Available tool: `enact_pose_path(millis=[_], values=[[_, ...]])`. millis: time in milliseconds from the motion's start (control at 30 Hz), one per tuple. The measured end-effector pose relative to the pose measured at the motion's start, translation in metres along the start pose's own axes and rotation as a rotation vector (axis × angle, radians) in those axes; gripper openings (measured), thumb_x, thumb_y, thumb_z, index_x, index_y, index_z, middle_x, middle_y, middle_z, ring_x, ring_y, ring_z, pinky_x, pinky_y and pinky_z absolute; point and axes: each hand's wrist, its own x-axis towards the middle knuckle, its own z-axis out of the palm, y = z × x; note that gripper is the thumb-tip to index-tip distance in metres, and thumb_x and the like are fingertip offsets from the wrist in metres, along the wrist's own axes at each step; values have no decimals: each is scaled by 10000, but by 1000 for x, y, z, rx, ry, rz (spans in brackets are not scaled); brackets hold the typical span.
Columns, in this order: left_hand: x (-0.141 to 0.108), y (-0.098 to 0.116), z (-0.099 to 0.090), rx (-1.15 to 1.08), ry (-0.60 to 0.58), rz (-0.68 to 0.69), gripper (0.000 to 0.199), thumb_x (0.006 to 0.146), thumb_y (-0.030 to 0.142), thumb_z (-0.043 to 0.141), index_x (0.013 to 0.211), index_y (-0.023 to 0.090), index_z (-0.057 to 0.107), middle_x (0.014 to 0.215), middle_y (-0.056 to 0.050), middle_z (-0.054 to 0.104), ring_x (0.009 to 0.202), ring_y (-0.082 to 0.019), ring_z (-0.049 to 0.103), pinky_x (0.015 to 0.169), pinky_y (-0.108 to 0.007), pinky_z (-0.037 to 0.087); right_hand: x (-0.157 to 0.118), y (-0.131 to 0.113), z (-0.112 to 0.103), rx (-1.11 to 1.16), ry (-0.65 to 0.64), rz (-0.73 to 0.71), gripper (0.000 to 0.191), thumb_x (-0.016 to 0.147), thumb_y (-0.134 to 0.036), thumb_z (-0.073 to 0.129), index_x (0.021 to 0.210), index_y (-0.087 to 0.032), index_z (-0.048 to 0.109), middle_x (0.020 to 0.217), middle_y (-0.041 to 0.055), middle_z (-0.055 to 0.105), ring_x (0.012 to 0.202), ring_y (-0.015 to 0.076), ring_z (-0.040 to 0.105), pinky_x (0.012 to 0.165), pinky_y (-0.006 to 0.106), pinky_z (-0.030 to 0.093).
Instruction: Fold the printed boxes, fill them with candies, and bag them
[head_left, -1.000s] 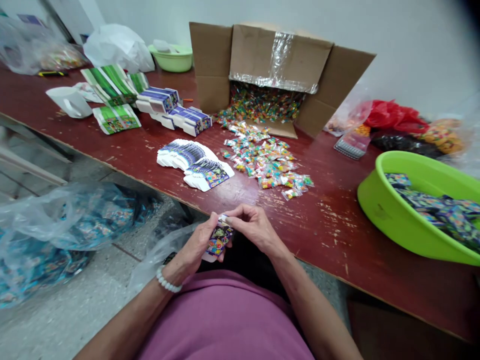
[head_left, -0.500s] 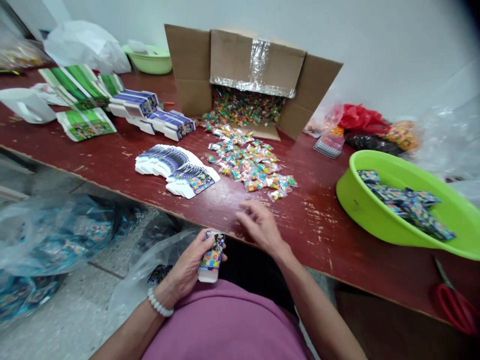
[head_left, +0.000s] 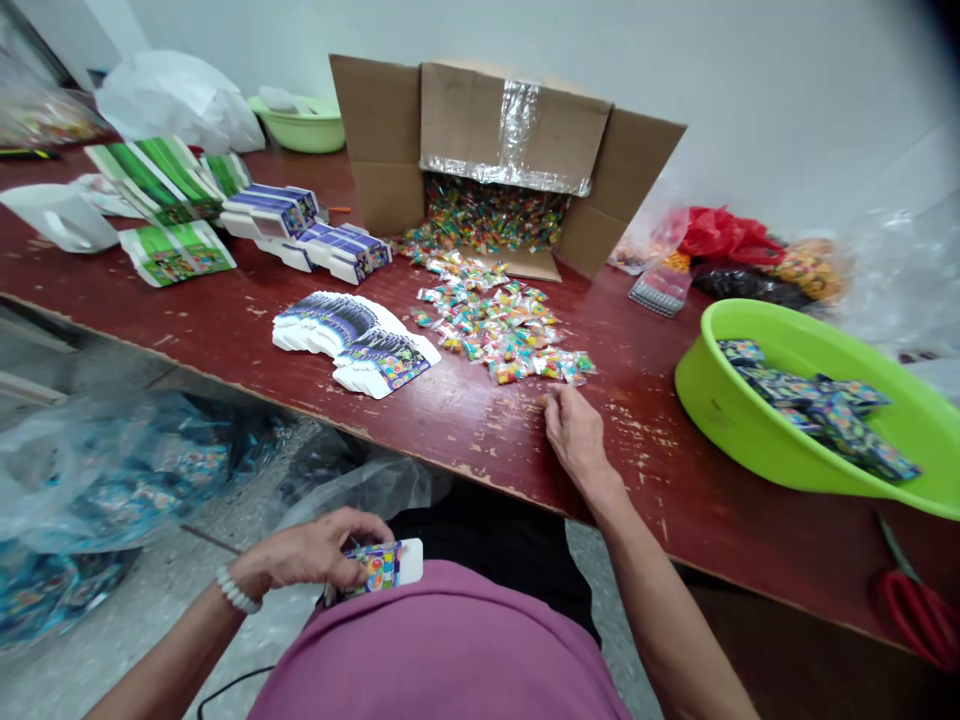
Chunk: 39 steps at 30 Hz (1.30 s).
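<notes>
My left hand (head_left: 330, 548) is closed on a small printed carton (head_left: 386, 566), which lies sideways at my waist with its white end flap pointing right. On the table, my right hand (head_left: 574, 430) has its fingers curled at the near edge of the loose wrapped candies (head_left: 495, 320); whatever its fingertips hold, if anything, is hidden. The candies trail out of an open cardboard box (head_left: 517, 125). Left of them lies a fanned stack of flat printed cartons (head_left: 352, 335).
A green basin (head_left: 705, 400) with filled cartons stands at the right, above red-handled scissors (head_left: 919, 615). Bundled purple cartons (head_left: 300, 220), green cartons (head_left: 176, 250) and a white mug (head_left: 64, 215) are at the left. Plastic bags (head_left: 157, 460) lie on the floor.
My left hand has moved left and down with the carton, which has turned from upright to sideways. My right hand has moved right and forward to the candies, and its fingers have curled in.
</notes>
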Motion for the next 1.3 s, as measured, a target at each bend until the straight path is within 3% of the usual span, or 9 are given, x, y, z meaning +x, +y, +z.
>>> enact_pose_path(millis=[67, 200, 300, 433, 667, 867, 1033, 1200, 1300], values=[[-2, 8, 4, -36, -31, -10, 288, 679, 233, 705, 966, 220, 709, 831, 5, 630, 751, -177, 562, 588, -220, 395, -3, -15, -7, 293, -15, 134, 259, 924, -318, 511, 1026, -164, 692, 1006, 123, 721, 910, 251, 648, 852, 396, 500], [5, 36, 25, -275, 80, 135, 251, 821, 351, 659, 1025, 216, 603, 940, -18, 652, 770, -164, 611, 625, -226, 434, -22, -61, -14, 885, -218, 410, 343, 821, -435, 697, 1051, -181, 695, 896, 50, 736, 737, 179, 663, 703, 325, 539], [13, 55, 42, -387, 80, 249, 314, 865, 361, 645, 1121, 204, 553, 1042, -71, 685, 779, -168, 669, 698, -262, 472, -38, -94, -11, 1051, -315, 482, 351, 736, -426, 793, 981, -195, 695, 821, 20, 728, 659, 155, 656, 617, 285, 539], [20, 68, 58, -447, 90, 353, 402, 883, 315, 634, 1260, 214, 539, 1020, -62, 678, 743, -147, 666, 699, -258, 486, -50, -113, -6, 994, -346, 399, 230, 745, -382, 797, 849, -200, 702, 788, 25, 726, 682, 169, 658, 639, 292, 545], [23, 69, 69, -550, 190, 407, 520, 764, 124, 572, 1271, 240, 571, 967, -30, 631, 715, -140, 574, 615, -256, 531, -55, -107, -7, 796, -413, 171, 108, 835, -319, 726, 832, -217, 761, 780, 29, 739, 680, 177, 640, 631, 286, 489], [22, 73, 70, -460, 239, 383, 447, 787, 151, 568, 1225, 242, 587, 922, -8, 620, 698, -123, 540, 609, -229, 508, -52, -111, -16, 537, -288, -131, 100, 852, -255, 697, 782, -243, 767, 729, 38, 718, 694, 198, 624, 664, 316, 465], [24, 71, 72, -441, 225, 368, 535, 719, 117, 538, 1235, 248, 582, 875, 3, 601, 704, -138, 528, 580, -225, 495, -52, -117, -14, 605, -487, -49, 87, 884, -263, 676, 879, -250, 762, 812, 16, 766, 710, 186, 680, 673, 292, 496], [27, 69, 74, -459, 220, 398, 560, 768, 141, 538, 1318, 243, 524, 932, -10, 605, 725, -139, 532, 598, -243, 522, -56, -117, -6, 441, -224, -130, 113, 889, -227, 650, 822, -228, 740, 774, 35, 744, 703, 181, 662, 680, 284, 484], [27, 68, 75, -464, 209, 398, 600, 739, 126, 534, 1329, 232, 516, 935, -12, 599, 725, -138, 536, 586, -242, 525, -59, -120, -9, 444, -227, -150, 118, 898, -223, 645, 808, -206, 719, 745, 27, 728, 677, 160, 654, 654, 258, 473]])
